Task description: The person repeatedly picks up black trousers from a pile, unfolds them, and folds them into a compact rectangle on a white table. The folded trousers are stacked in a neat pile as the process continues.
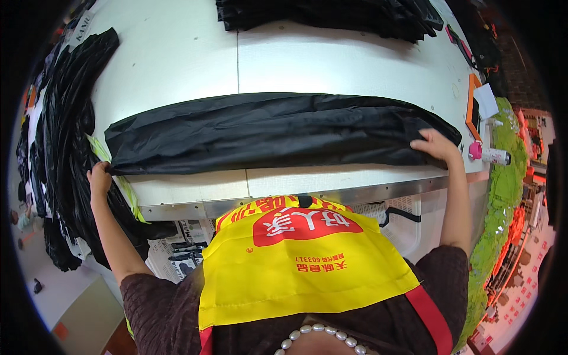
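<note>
A long strip of folded black cloth [260, 133] lies across the white table in front of me, parallel to its near edge. It has soft creases along its length. My left hand [99, 176] pinches the near corner at the cloth's left end, beside the table's edge. At the other end, my right hand [436, 146] rests on the cloth with its fingers curled in and closed on the fabric. Both arms are spread wide.
Black cloth is stacked [331, 15] at the table's far side. More black cloth [68, 142] hangs in a heap at the left, next to a yellow-green strip [131, 201]. At right are an orange-edged object [471, 106], a pink-capped bottle [496, 156] and green material [500, 195].
</note>
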A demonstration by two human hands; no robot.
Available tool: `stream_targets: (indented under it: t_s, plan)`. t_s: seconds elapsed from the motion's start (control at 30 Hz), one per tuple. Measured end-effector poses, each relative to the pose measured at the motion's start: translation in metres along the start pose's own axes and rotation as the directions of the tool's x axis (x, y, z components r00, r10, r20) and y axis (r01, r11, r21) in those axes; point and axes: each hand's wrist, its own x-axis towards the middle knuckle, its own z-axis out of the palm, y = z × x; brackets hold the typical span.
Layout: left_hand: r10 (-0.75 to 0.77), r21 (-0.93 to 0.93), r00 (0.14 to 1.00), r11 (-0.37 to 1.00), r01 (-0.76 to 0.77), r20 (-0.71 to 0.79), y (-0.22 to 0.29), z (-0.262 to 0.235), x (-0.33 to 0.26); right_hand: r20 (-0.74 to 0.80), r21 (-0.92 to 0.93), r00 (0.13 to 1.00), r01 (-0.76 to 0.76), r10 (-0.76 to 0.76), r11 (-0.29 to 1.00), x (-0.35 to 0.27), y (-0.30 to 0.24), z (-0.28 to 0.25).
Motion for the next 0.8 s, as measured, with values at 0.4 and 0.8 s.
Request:
stream_targets:
  t_s: [0.4,0.8]
  plan:
    - [-0.043,0.103,0.907,0.990,0.094,-0.419,0.065,0.068,0.091,-0.647,-0.706,0.629,-0.283,-0.430,0.649,0.049,0.023,0.049]
    - [-0.143,-0.183,0.907,0.980,0.075,-0.396,0.032,0.110,0.120,-0.938,-0.231,0.341,-0.493,-0.059,0.839,0.095,0.128,0.025]
